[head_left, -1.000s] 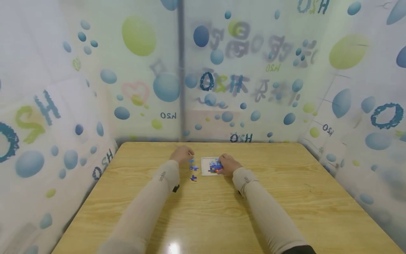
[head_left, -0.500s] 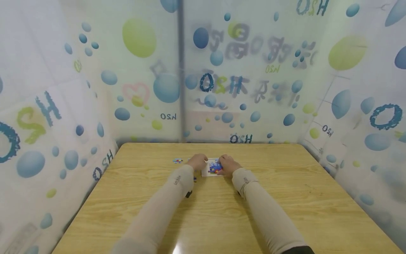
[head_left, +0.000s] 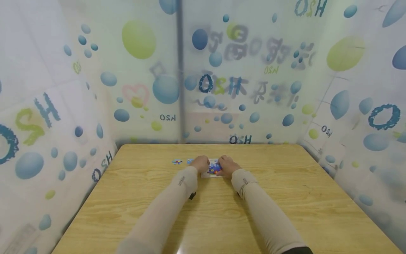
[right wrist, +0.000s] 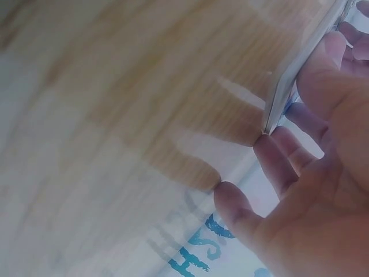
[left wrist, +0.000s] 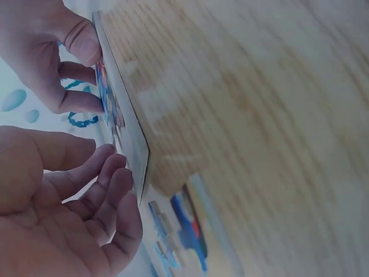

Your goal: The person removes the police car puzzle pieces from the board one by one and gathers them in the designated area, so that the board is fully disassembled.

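Observation:
A small white-framed jigsaw puzzle board (head_left: 210,176) lies on the table, with joined blue, red and yellow pieces (head_left: 214,169) on it. My right hand (head_left: 227,166) grips the board's right side, thumb at the near edge and fingers over the far part. At the left side my left hand (head_left: 200,164) has thumb and index finger brought together low over the board, pinching a puzzle piece that is mostly hidden by the fingertips. Beside the board in the left wrist view lie loose blue pieces, one of them a puzzle piece with a red patch (left wrist: 189,225).
Left of the left hand sit a multicoloured loose piece (head_left: 177,161) and a light blue piece (head_left: 189,161). The wooden table (head_left: 285,197) meets printed curtains (head_left: 152,88) at the back and on both sides.
My left hand has moved right, from above the loose pieces to the board's left side, and has shifted slightly farther right since half a second ago. The right hand stays on the board.

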`<state>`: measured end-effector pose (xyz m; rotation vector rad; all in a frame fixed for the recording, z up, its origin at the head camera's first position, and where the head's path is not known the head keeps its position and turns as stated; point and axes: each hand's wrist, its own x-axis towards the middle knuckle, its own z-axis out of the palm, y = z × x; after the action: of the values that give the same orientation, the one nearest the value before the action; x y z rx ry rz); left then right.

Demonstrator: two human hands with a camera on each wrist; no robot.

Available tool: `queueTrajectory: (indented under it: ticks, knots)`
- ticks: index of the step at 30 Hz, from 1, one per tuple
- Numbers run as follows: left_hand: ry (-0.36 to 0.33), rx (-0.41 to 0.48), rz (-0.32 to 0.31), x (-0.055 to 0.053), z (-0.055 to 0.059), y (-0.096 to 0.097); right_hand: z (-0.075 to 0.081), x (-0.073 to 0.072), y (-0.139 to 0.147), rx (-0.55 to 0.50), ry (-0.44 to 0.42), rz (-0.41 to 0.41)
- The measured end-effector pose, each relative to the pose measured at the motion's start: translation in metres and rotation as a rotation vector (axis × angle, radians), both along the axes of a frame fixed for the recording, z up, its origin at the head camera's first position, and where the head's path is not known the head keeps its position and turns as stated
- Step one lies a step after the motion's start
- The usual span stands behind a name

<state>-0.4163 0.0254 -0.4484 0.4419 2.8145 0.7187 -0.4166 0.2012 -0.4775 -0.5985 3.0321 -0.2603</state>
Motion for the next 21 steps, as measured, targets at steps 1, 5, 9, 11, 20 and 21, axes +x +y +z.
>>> queueTrajectory:
  ticks: [1, 5, 9, 11, 20, 21]
  knots:
    - [-0.003, 0.009, 0.005, -0.002, -0.001, 0.001, 0.0, -0.001, 0.0, 0.001, 0.004, 0.001]
    - [-0.006, 0.029, 0.027, -0.009, -0.007, 0.003, 0.0, 0.0, 0.0, -0.009, 0.002, 0.002]
    - [0.013, 0.033, 0.037, -0.013, -0.013, 0.004, 0.0, 0.001, -0.001, 0.004, 0.003, 0.001]
    - [0.024, 0.049, 0.042, -0.014, -0.015, 0.005, 0.0, 0.001, -0.001, 0.017, 0.006, 0.0]
    - [-0.006, 0.128, 0.096, -0.019, -0.019, 0.01, 0.0, 0.002, -0.001, -0.008, 0.013, 0.003]
    - [-0.005, 0.122, 0.093, -0.02, -0.02, 0.01, -0.001, 0.001, -0.001, -0.007, 0.014, 0.006]
